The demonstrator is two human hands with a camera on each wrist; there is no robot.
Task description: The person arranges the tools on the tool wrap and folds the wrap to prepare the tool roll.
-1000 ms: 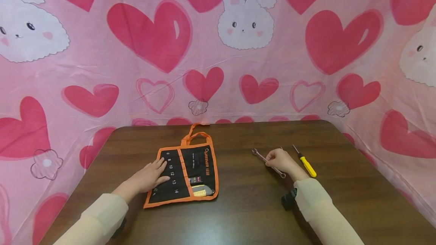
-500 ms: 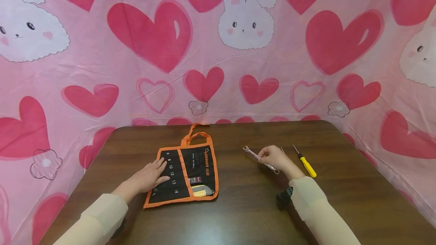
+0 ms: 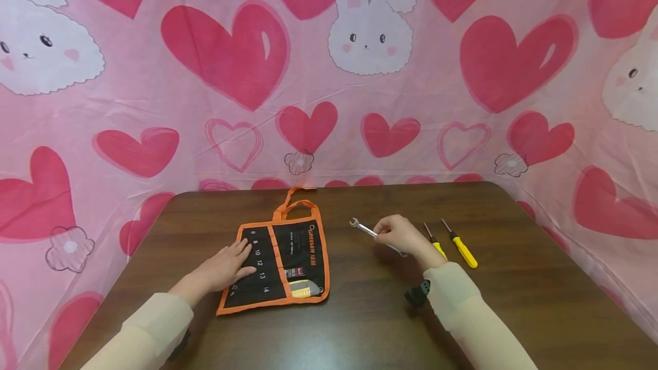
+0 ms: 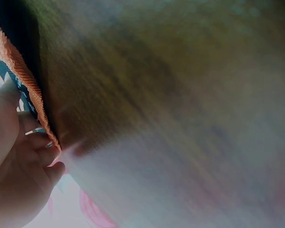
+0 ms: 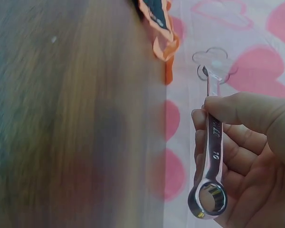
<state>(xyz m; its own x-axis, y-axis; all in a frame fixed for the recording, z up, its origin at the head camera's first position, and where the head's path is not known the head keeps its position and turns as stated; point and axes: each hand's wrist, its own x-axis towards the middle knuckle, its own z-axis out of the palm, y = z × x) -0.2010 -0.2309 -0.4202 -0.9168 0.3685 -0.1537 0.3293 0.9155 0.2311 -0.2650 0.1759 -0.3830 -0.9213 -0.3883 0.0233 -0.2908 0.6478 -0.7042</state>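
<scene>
Brown wood-grain counter point(image 3: 354, 330) fills the lower part of the head view. Nearest, two pale sleeves point(image 3: 154, 324) reach in over it, and a dark device point(image 3: 417, 294) sits at the right wrist.

Just beyond the left sleeve, the left grip point(image 3: 221, 267) is released: its fingers lie spread on a black, orange-edged tool pouch point(image 3: 300, 244), clasping nothing and seemingly steadying it. The pouch lies unrolled on the counter, its left half printed 6, 8, 10, 12, 13 and 14, its right half carrying a yellow-and-grey utility knife point(image 3: 305, 289).

Apart from the pouch, to its right, the right grip point(image 3: 402, 236) pinches a chrome wrench point(image 3: 366, 229) between thumb and fingers. Its open end points toward the pouch; the right wrist view shows 10 stamped near the ring end. It seems raised off the counter, though the gap is hard to judge.

The step in hand looks to be the transfer of the wrench to the pouch. The next move would call for lining it up with a slot, likely the one marked 10, while the left grip keeps the fabric flat.

Right of the wrench lie a yellow-handled screwdriver point(image 3: 465, 252) and a second screwdriver point(image 3: 437, 244), partly hidden by the right arm. Farther off, an orange strap point(image 3: 283, 210) trails toward the far edge; beyond hangs a pink backdrop point(image 3: 308, 81) with hearts and rabbits.
</scene>
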